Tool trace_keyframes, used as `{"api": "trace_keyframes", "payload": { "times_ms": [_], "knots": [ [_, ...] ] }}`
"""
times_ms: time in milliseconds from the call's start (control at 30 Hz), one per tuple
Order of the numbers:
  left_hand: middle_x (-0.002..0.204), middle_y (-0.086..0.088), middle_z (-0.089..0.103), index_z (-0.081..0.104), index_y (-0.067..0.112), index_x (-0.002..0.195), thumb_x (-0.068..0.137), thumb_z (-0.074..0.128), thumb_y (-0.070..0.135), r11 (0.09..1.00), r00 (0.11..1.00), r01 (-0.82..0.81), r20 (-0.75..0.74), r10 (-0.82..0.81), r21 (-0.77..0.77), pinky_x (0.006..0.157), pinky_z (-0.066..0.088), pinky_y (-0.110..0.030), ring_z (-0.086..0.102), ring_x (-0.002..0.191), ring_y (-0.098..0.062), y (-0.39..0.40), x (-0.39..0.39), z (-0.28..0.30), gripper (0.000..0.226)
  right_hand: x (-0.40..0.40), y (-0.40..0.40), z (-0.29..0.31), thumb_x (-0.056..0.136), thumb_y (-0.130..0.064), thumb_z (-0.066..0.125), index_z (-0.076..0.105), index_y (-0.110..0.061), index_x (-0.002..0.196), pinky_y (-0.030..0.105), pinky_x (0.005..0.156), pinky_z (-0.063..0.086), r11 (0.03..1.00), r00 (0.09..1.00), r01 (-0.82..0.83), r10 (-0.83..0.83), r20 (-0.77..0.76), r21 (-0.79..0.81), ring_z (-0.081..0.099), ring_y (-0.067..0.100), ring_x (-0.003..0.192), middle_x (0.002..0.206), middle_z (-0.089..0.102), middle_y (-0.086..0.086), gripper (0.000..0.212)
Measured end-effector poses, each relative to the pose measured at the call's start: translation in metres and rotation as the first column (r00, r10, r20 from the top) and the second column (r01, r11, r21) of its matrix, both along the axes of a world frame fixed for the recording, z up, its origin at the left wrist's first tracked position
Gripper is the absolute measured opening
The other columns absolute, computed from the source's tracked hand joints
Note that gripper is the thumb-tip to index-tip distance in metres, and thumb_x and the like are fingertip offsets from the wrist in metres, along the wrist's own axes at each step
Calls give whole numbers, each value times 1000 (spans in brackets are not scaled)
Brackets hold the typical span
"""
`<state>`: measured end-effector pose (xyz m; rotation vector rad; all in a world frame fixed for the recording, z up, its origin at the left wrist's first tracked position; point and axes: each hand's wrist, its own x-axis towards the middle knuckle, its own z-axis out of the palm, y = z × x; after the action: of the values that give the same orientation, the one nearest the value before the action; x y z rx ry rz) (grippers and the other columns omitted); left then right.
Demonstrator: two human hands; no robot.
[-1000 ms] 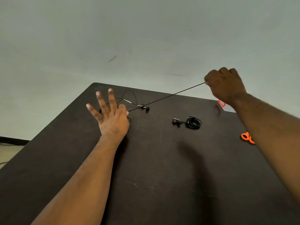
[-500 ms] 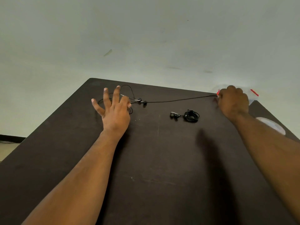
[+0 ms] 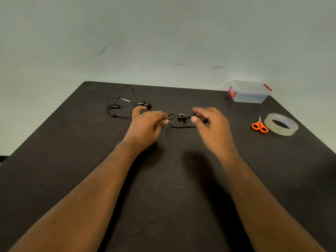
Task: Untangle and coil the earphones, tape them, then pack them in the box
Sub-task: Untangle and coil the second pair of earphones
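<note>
change: both hands have come together at the middle of the table since half a second ago; the right hand has left the far right edge, the left hand has left the loose cable, and the cable no longer runs straight across the table.
head view, left hand [image 3: 145,124]: fingers curled, thumb and fingertips pinching the black cable of the loose earphones [image 3: 127,103], forefinger lifted toward the earbuds.
head view, right hand [image 3: 211,124]: blurred; fingers curled over the coiled earphones, thumb tip near the cable; i cannot tell if it really grips anything.
head view, loose earphones: lie uncoiled at the far left of the table [image 3: 72,179], cable looping out behind the left hand and trailing between both hands.
head view, coiled earphones [image 3: 182,117]: small dark bundle between the hands, partly hidden by the right hand.
head view, box [image 3: 249,93]: clear plastic with red latches, at the far right corner, lid off; nothing visible inside.
head view, scissors [image 3: 260,126]: orange handles, right of the right hand, flat on the table.
head view, tape roll [image 3: 281,124]: clear, lying flat just beside the scissors, near the right edge.
</note>
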<state>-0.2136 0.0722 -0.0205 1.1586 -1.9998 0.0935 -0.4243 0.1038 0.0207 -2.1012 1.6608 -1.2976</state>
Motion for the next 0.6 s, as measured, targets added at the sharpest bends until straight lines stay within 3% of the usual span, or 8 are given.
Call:
{"api": "trace_keyframes", "payload": {
  "times_ms": [67,167,267,400,500,600],
  "knots": [
    [78,16,60,61,24,91,93,59,21,999,999,36,-19,-36,7,104,18,-33,52,73,2,1,0,-2,4,34,0,0,89,-4,64,64,-11,123,19,99,43,973,961,-228,220,170,27,58,8,110,118,65,-1,35],
    [75,16,59,61,22,88,90,61,12,999,999,32,-24,-32,12,101,20,-34,53,74,2,1,1,-6,11,54,-7,-11,90,-1,61,62,-8,125,31,108,41,932,915,-357,335,227,65,60,7,112,114,66,-4,35],
    [70,20,52,60,24,88,89,60,9,999,999,29,-15,-29,41,100,19,-33,47,74,7,-1,1,-7,15,48,-15,-19,89,-7,65,69,-5,114,33,95,50,944,926,-331,324,193,4,65,9,97,99,69,-3,26],
    [72,17,56,59,26,87,93,58,20,999,1000,19,-7,-19,41,99,17,-32,45,71,7,-2,0,-5,9,39,-19,-24,86,-17,70,74,-13,104,31,79,51,952,947,-306,306,95,-8,65,15,86,91,72,5,19],
    [73,20,54,61,28,87,92,61,25,999,998,-19,69,16,42,96,18,-34,45,74,1,-2,6,-3,6,31,-24,-23,81,-18,76,78,-14,92,27,67,47,951,952,-307,307,-14,-29,59,11,72,77,67,3,12],
    [74,19,56,63,31,84,91,59,37,994,980,-107,171,100,32,91,17,-36,51,81,-9,-3,9,1,10,21,-30,-24,80,-14,75,77,-13,85,27,65,43,965,962,-257,251,-108,-48,55,14,70,73,60,1,6]
  ]
}}
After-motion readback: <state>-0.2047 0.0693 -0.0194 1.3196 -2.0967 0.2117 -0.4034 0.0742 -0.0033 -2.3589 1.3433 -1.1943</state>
